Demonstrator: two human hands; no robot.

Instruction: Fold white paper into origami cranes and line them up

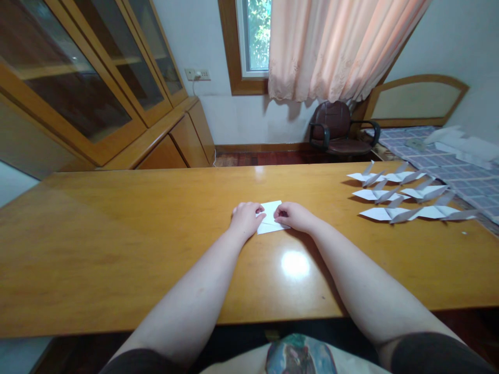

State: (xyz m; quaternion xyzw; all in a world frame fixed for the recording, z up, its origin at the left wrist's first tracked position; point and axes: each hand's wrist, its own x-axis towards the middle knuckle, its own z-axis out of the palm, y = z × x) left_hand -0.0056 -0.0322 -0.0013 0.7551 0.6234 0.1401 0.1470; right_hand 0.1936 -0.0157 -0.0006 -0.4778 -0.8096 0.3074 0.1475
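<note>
A folded sheet of white paper point(270, 222) lies on the wooden table point(156, 249) in front of me, with a crease or flap edge running across it. My left hand point(248, 218) is closed at the paper's left edge, thumb and fingers pinching it. On the opposite side, my right hand point(293, 215) has its fingers curled together on the paper's right part. Several white folded paper cranes point(385, 214) stand in rows at the table's right end, well apart from both hands.
Past the table's far edge are a brown office chair point(336, 127) and a bed with a checked cover point(413, 150). Glass-doored wooden cabinets point(117, 78) stand at the left. A tiny white scrap point(463, 233) lies near the cranes.
</note>
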